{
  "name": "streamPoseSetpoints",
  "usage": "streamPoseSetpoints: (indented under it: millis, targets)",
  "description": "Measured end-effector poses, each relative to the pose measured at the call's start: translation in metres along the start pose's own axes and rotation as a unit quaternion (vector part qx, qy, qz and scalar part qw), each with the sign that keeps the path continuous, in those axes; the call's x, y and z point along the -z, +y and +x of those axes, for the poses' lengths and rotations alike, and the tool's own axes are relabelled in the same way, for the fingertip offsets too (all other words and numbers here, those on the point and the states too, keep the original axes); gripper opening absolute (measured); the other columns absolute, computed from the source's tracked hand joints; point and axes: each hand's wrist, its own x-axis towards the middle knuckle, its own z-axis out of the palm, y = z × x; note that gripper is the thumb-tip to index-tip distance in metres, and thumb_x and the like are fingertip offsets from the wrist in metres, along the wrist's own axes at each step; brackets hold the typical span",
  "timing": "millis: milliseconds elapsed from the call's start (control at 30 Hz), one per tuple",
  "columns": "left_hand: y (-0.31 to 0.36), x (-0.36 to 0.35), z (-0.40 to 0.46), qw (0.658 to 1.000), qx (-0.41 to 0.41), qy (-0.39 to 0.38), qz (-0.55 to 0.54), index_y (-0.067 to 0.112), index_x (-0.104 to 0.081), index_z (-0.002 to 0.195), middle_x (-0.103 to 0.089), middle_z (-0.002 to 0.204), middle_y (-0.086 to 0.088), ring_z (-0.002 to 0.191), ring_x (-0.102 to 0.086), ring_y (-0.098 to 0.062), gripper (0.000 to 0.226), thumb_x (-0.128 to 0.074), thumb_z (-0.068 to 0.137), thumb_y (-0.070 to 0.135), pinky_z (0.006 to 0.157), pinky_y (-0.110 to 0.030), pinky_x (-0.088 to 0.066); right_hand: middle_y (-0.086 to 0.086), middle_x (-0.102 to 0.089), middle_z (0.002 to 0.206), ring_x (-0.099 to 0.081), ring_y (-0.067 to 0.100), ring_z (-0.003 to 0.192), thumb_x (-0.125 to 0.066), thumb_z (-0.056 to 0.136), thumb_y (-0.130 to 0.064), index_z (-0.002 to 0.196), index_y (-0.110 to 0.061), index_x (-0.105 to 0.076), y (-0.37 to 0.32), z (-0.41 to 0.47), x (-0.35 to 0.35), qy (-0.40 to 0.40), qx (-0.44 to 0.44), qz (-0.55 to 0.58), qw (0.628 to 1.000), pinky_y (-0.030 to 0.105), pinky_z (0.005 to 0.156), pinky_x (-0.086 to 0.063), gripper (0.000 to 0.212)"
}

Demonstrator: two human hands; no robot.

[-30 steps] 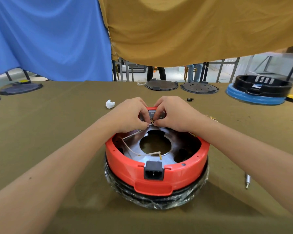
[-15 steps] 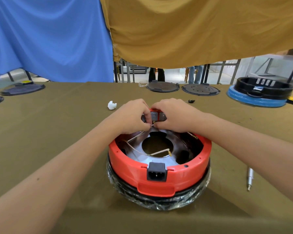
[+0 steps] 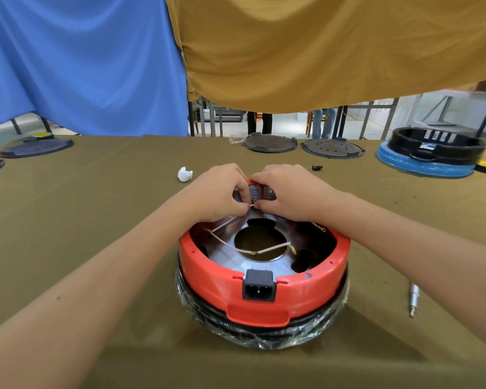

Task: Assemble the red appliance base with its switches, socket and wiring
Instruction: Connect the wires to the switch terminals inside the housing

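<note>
The red appliance base (image 3: 208, 273) sits upside down on a black, plastic-wrapped ring in the middle of the table. A black power socket (image 3: 258, 285) is set in its near rim. White wires (image 3: 244, 249) cross the metal plate inside. At the far rim sit dark switch blocks (image 3: 260, 192). My left hand (image 3: 218, 193) pinches a thin white wire end just below the switches. My right hand (image 3: 289, 192) has its fingers curled on the same wire end and the switch blocks, meeting the left fingertips.
A metal screwdriver bit (image 3: 413, 301) lies right of the base. A crumpled white scrap (image 3: 184, 174) and a small black part (image 3: 317, 167) lie beyond my hands. Dark round lids (image 3: 269, 143) and a black-and-blue base (image 3: 429, 157) stand at the table's far side.
Both hands stay at the far rim; the fingers have shifted slightly on the wire end, and the loose wire inside the base has moved toward the right.
</note>
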Motion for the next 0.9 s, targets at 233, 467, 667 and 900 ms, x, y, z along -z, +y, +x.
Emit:
streamPoseSetpoints:
  millis: [233, 467, 667, 900]
  targets:
    - [0.0009, -0.0009, -0.0006, 1.000, -0.004, 0.006, 0.002, 0.028, -0.075, 0.077, -0.056, 0.112, 0.008, 0.098, -0.052, -0.008, 0.009, -0.071, 0.080, 0.020, 0.085, -0.025, -0.039, 0.004, -0.061, 0.110, -0.058, 0.023, 0.098, -0.067, 0.085, -0.035, 0.121, -0.018, -0.060, -0.0015, -0.0019, 0.0015, -0.016, -0.017, 0.056, 0.998, 0.037, 0.083, -0.046, 0.040]
    - [-0.0001, -0.0014, 0.0000, 1.000, 0.001, 0.003, 0.005, 0.028, -0.074, 0.078, -0.056, 0.113, 0.007, 0.099, -0.053, -0.009, 0.009, -0.071, 0.080, 0.020, 0.084, -0.026, -0.039, 0.003, -0.061, 0.111, -0.058, 0.023, 0.100, -0.067, 0.087, -0.031, 0.124, -0.019, -0.059, -0.0001, -0.0014, 0.0013, -0.016, -0.022, 0.063, 0.998, 0.039, 0.086, -0.047, 0.040]
    - [0.0017, -0.0021, -0.0007, 1.000, 0.000, 0.005, 0.008, 0.030, -0.072, 0.076, -0.056, 0.112, 0.007, 0.093, -0.052, -0.008, 0.012, -0.069, 0.081, 0.021, 0.081, -0.026, -0.040, 0.000, -0.060, 0.110, -0.057, 0.019, 0.098, -0.071, 0.083, -0.031, 0.129, -0.023, -0.057, 0.0058, -0.0063, 0.0058, -0.038, -0.047, 0.086, 0.994, 0.032, 0.079, -0.046, 0.048]
    - [0.0010, -0.0013, -0.0010, 1.000, -0.002, 0.004, 0.006, 0.031, -0.071, 0.075, -0.056, 0.113, 0.006, 0.097, -0.053, -0.010, 0.013, -0.070, 0.082, 0.020, 0.084, -0.029, -0.044, 0.002, -0.057, 0.103, -0.056, 0.022, 0.094, -0.065, 0.090, -0.031, 0.121, -0.022, -0.058, 0.0042, -0.0061, 0.0021, -0.036, -0.042, 0.054, 0.997, 0.030, 0.072, -0.037, 0.033]
